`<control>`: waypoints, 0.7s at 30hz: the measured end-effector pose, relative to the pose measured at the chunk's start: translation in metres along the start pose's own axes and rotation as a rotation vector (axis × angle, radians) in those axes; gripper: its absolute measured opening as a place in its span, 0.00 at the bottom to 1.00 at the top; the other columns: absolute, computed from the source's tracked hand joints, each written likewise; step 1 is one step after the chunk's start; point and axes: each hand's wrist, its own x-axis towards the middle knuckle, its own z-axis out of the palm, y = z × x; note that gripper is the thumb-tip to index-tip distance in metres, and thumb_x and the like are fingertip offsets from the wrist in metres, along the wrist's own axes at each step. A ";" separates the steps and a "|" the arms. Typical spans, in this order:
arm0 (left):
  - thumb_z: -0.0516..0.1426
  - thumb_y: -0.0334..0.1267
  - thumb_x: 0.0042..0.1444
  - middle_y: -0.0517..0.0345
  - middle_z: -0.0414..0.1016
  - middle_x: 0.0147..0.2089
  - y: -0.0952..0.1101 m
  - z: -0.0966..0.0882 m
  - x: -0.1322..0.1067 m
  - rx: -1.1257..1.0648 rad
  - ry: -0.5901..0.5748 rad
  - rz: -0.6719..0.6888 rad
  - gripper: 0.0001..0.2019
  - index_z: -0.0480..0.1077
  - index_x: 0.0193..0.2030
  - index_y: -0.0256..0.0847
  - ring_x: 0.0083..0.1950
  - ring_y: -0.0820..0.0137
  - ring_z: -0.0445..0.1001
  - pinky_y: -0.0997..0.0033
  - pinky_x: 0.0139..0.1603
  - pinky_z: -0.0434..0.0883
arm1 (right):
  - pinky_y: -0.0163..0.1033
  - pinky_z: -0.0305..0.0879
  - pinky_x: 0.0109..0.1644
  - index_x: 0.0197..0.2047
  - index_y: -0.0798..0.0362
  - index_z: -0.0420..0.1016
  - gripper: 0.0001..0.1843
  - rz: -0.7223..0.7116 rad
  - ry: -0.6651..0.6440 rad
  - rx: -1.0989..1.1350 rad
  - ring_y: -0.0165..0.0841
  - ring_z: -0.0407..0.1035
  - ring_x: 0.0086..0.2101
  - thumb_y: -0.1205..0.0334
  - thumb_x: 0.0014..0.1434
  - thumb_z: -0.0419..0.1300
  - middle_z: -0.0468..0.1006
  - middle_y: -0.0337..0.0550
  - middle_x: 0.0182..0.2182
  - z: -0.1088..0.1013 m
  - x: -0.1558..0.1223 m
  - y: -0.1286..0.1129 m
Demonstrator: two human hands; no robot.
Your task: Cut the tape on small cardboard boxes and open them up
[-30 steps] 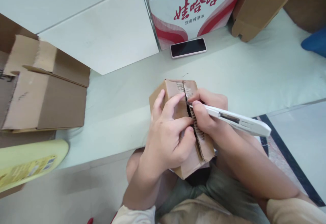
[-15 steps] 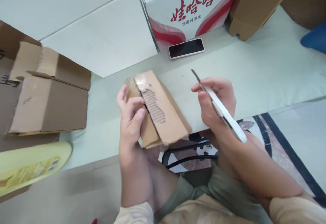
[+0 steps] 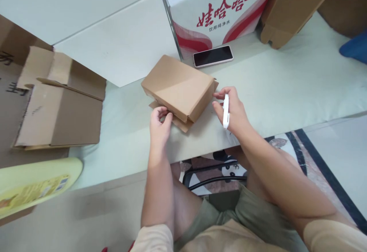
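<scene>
Pale green surface (image 3: 286, 80): red-and-white carton (image 3: 218, 34) at back, contents hidden. Brown box (image 3: 177, 85) nearer front edge, flaps (image 3: 183, 125) below, inside unseen. Person's left hand (image 3: 159, 125): fingertips at box's near side; clamped or not, cannot tell. Right hand (image 3: 234, 108): fingers closed round white knife (image 3: 226, 111), tips just beside box's right end.

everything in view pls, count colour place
small cardboard box: 1, brown, centre
box cutter: 1, white, in right hand
water carton: 1, white-red, top
smartphone: 1, black, before water carton
panels: 2, white, upper left
cardboard boxes: count unclear, brown, left
tall carton: 1, brown, upper right
labelled container: 1, yellow, lower left
unidentified object: 1, blue, right edge
table: 1, pale green, centre
panda-print surface: 1, mixed, below table
shirt: 1, beige, bottom
shorts: 1, green, bottom
left hand: 1, bare, at small cardboard box's edge
right hand: 1, bare, centre
</scene>
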 end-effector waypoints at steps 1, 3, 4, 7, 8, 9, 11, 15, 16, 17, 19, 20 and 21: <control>0.65 0.38 0.49 0.56 0.76 0.45 -0.001 0.002 0.000 -0.030 0.011 -0.044 0.14 0.70 0.43 0.45 0.44 0.69 0.78 0.72 0.43 0.76 | 0.61 0.71 0.60 0.49 0.43 0.58 0.19 -0.013 0.020 0.003 0.49 0.78 0.55 0.53 0.59 0.60 0.81 0.49 0.55 0.000 0.004 0.004; 0.66 0.38 0.48 0.58 0.76 0.45 0.002 0.005 -0.001 -0.150 0.033 -0.161 0.19 0.68 0.47 0.46 0.39 0.71 0.79 0.73 0.38 0.76 | 0.61 0.67 0.65 0.50 0.43 0.56 0.22 -0.055 0.035 0.034 0.49 0.74 0.60 0.53 0.57 0.62 0.78 0.51 0.58 -0.001 0.014 0.013; 0.67 0.38 0.48 0.59 0.76 0.44 0.004 0.005 -0.002 -0.215 0.039 -0.205 0.21 0.68 0.48 0.47 0.37 0.72 0.79 0.74 0.36 0.76 | 0.61 0.66 0.67 0.50 0.43 0.55 0.24 -0.080 0.024 0.069 0.48 0.73 0.61 0.52 0.56 0.63 0.77 0.51 0.59 -0.001 0.020 0.019; 0.69 0.44 0.47 0.59 0.78 0.43 0.014 0.004 -0.005 -0.402 0.026 -0.255 0.22 0.69 0.48 0.47 0.33 0.74 0.79 0.74 0.36 0.77 | 0.58 0.66 0.66 0.49 0.43 0.53 0.26 -0.133 -0.033 0.193 0.44 0.75 0.56 0.47 0.56 0.64 0.76 0.46 0.52 0.004 0.033 0.036; 0.69 0.47 0.47 0.58 0.79 0.43 0.016 0.002 -0.007 -0.450 0.010 -0.231 0.22 0.70 0.47 0.46 0.34 0.73 0.80 0.73 0.37 0.78 | 0.57 0.67 0.64 0.49 0.43 0.52 0.26 -0.141 -0.035 0.221 0.43 0.75 0.52 0.46 0.56 0.63 0.75 0.44 0.48 0.006 0.035 0.039; 0.69 0.50 0.47 0.56 0.81 0.43 0.016 0.000 -0.008 -0.478 -0.014 -0.190 0.22 0.72 0.47 0.45 0.36 0.71 0.81 0.72 0.40 0.79 | 0.56 0.68 0.61 0.49 0.43 0.52 0.26 -0.147 -0.027 0.243 0.41 0.75 0.48 0.44 0.58 0.63 0.74 0.41 0.45 0.009 0.035 0.041; 0.70 0.57 0.46 0.52 0.83 0.45 0.013 -0.003 -0.011 -0.459 -0.097 -0.098 0.25 0.75 0.44 0.44 0.43 0.64 0.84 0.66 0.46 0.82 | 0.52 0.69 0.55 0.48 0.43 0.53 0.25 -0.169 0.016 0.274 0.39 0.73 0.42 0.43 0.60 0.62 0.71 0.38 0.41 0.013 0.032 0.041; 0.74 0.64 0.35 0.44 0.85 0.50 0.001 -0.006 -0.016 -0.241 -0.336 0.020 0.35 0.80 0.45 0.43 0.55 0.50 0.84 0.51 0.59 0.81 | 0.45 0.64 0.40 0.47 0.42 0.53 0.26 -0.221 0.082 0.313 0.36 0.64 0.33 0.39 0.60 0.62 0.63 0.35 0.34 0.013 0.021 0.035; 0.75 0.63 0.34 0.43 0.85 0.52 0.001 -0.005 -0.018 -0.179 -0.393 0.047 0.36 0.80 0.47 0.43 0.58 0.48 0.83 0.48 0.63 0.79 | 0.44 0.61 0.38 0.46 0.42 0.53 0.26 -0.225 0.088 0.315 0.35 0.62 0.31 0.38 0.60 0.62 0.61 0.34 0.33 0.012 0.019 0.033; 0.76 0.61 0.34 0.41 0.85 0.54 0.001 -0.003 -0.020 -0.121 -0.436 0.073 0.36 0.80 0.49 0.43 0.62 0.46 0.81 0.45 0.68 0.76 | 0.43 0.60 0.36 0.46 0.42 0.53 0.27 -0.225 0.089 0.316 0.34 0.60 0.30 0.37 0.60 0.62 0.59 0.34 0.33 0.011 0.018 0.032; 0.76 0.58 0.38 0.41 0.84 0.56 0.006 0.003 -0.023 -0.025 -0.470 0.106 0.35 0.80 0.52 0.43 0.67 0.45 0.77 0.43 0.74 0.69 | 0.43 0.58 0.36 0.47 0.42 0.53 0.28 -0.217 0.069 0.316 0.34 0.58 0.30 0.35 0.60 0.62 0.57 0.33 0.32 0.009 0.016 0.030; 0.75 0.57 0.41 0.42 0.84 0.56 0.008 0.006 -0.025 0.009 -0.458 0.114 0.34 0.80 0.54 0.44 0.69 0.46 0.75 0.43 0.76 0.67 | 0.43 0.58 0.36 0.47 0.42 0.53 0.28 -0.212 0.046 0.317 0.34 0.58 0.30 0.35 0.60 0.62 0.57 0.33 0.32 0.008 0.015 0.030; 0.74 0.58 0.44 0.43 0.84 0.56 0.011 0.009 -0.026 0.031 -0.429 0.120 0.34 0.79 0.56 0.44 0.71 0.47 0.74 0.44 0.78 0.65 | 0.43 0.59 0.37 0.47 0.42 0.53 0.29 -0.207 0.018 0.324 0.34 0.59 0.30 0.35 0.59 0.63 0.57 0.33 0.32 0.008 0.015 0.030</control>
